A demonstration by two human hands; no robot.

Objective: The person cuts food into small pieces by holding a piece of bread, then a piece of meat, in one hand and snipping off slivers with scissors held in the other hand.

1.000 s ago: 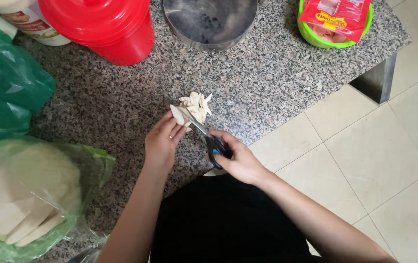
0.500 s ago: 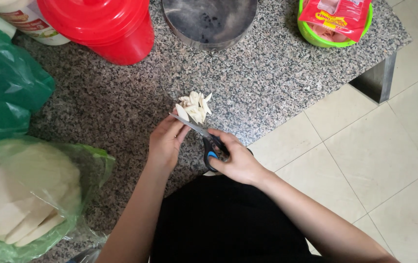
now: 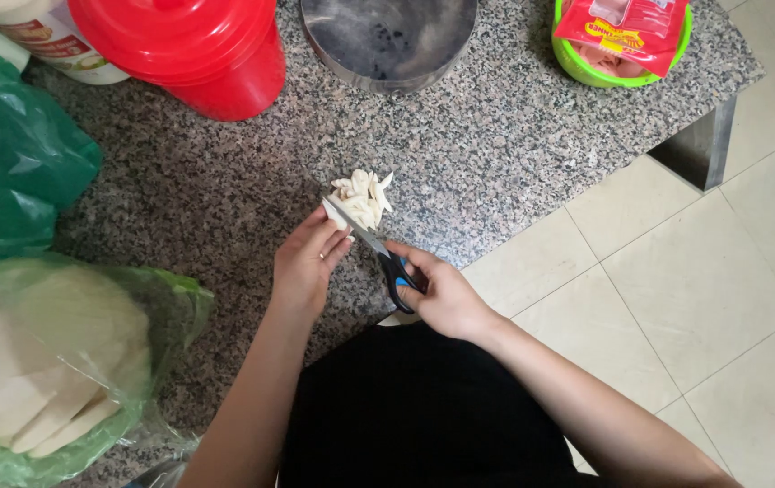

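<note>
My right hand point(image 3: 442, 291) grips a pair of scissors point(image 3: 378, 250) with dark and blue handles, blades pointing up-left. My left hand point(image 3: 306, 262) pinches a pale white piece point(image 3: 335, 213) between its fingertips, right at the blades. Just beyond the blades a small pile of cut white strips point(image 3: 365, 194) lies on the speckled granite counter point(image 3: 496, 154).
A red lidded bucket point(image 3: 189, 45) and a round metal pot point(image 3: 387, 36) stand at the back. A green bowl with a red packet point(image 3: 622, 36) sits far right. Green plastic bags lie left, one holding pale white slabs point(image 3: 35, 361). Tiled floor point(image 3: 704, 298) lies right of the counter edge.
The scissors blades have swung a little and closed in on the white piece held by my left hand. Both hands stay in nearly the same place.
</note>
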